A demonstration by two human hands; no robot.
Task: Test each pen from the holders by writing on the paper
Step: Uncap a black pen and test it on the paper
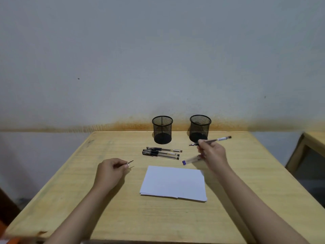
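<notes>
Paper (174, 183), a small white stack with its sheets slightly fanned at the near edge, lies flat on the wooden table (123, 217), between the two hands and nearer the person than either grip. To its left, the left hand (110, 170) rests low over the table with fingers curled, pinching a small dark cap (130, 162) between thumb and fingertip; the cap's tip pokes out toward the pens beyond it.

Up and to the right of the paper's far right corner, the right hand (212, 153) is raised above the table and holds two pens. Its thumb and forefinger pinch an uncapped dark pen (210, 141), whose tip points left and whose rear end reaches up to the right past the knuckles. Below that grip, the lower fingers clasp a second, clear pen with a blue end (190, 160), which slants down-left toward the paper's far edge without touching it.

Left of the right hand and beyond the paper, three capped black pens (161, 152) lie side by side on the table, close together.

Farthest off, near the table's back edge, stand two black mesh holders: the left holder (162, 129) behind the three pens, and the right holder (200, 127) just behind the right hand's grip.
</notes>
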